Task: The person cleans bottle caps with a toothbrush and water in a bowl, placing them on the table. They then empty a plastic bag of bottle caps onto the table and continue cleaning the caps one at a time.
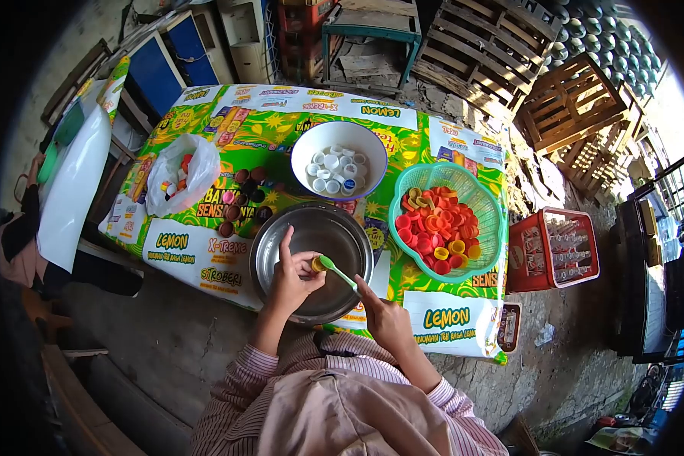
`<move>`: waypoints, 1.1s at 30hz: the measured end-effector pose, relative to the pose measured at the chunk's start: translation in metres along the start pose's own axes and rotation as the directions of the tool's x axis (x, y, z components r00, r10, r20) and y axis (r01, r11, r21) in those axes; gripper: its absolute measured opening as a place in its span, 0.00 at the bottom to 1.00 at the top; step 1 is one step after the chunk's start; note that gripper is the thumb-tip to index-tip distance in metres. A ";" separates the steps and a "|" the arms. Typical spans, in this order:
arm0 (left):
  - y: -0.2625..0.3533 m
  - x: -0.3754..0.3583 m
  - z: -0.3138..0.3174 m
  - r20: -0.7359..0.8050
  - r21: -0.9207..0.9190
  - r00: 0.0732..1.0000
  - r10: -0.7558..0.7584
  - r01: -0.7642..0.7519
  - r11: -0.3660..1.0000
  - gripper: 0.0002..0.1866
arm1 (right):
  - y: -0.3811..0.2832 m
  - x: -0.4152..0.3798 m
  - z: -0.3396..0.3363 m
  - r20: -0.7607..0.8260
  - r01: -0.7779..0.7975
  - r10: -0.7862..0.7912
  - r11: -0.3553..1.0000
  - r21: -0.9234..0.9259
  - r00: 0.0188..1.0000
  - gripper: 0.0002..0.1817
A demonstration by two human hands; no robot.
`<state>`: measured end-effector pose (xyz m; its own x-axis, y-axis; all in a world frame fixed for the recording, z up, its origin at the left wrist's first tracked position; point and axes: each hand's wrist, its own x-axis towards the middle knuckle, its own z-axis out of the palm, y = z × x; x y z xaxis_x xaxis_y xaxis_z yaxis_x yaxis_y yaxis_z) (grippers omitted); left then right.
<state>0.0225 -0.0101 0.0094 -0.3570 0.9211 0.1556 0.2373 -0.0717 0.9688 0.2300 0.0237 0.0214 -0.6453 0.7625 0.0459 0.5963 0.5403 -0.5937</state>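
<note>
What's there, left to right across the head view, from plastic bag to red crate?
White plastic bag, dark bottle caps, left hand, yellow cap, slim green tool, right hand, turquoise plastic basket, red plastic crate.

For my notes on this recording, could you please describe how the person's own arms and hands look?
The left sleeve and right sleeve are pale with thin reddish stripes, ending short of the left hand and right hand. Neither hand is gloved.

Basin (323, 234) looked smooth, shiny metal; green tool (343, 277) and yellow cap (317, 265), smooth plastic. White bowl (338, 135) was glossy; basket (495, 220), perforated plastic; bag (163, 173), thin crinkled plastic. Table cover (281, 118) looked glossy. Pallets (574, 102) were rough wood; striped sleeve (239, 370), matt cloth.
</note>
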 end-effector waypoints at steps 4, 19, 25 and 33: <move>0.008 -0.002 0.003 0.002 -0.045 0.998 -0.067 0.067 0.997 0.51 | -0.006 0.011 -0.007 -0.116 -0.045 0.075 0.968 0.247 0.990 0.27; 0.020 0.008 -0.005 0.110 0.184 0.975 0.193 -0.211 0.960 0.55 | 0.017 0.071 -0.024 -0.115 -0.183 0.300 0.796 0.577 0.947 0.13; -0.026 0.032 -0.075 -0.450 0.377 0.887 0.104 0.083 0.922 0.24 | 0.107 0.125 -0.079 -0.573 -0.205 0.407 0.900 0.384 0.711 0.15; -0.093 0.064 -0.137 -0.441 0.750 0.863 0.247 0.204 0.629 0.20 | 0.091 0.112 -0.066 -0.609 -0.198 0.333 0.940 0.279 0.720 0.27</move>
<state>-0.1464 0.0027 -0.0437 -0.6482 0.6082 0.4583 0.7543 0.4302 0.4959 0.2437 0.1818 0.0257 0.0246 0.9455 0.3248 0.5553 0.2573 -0.7908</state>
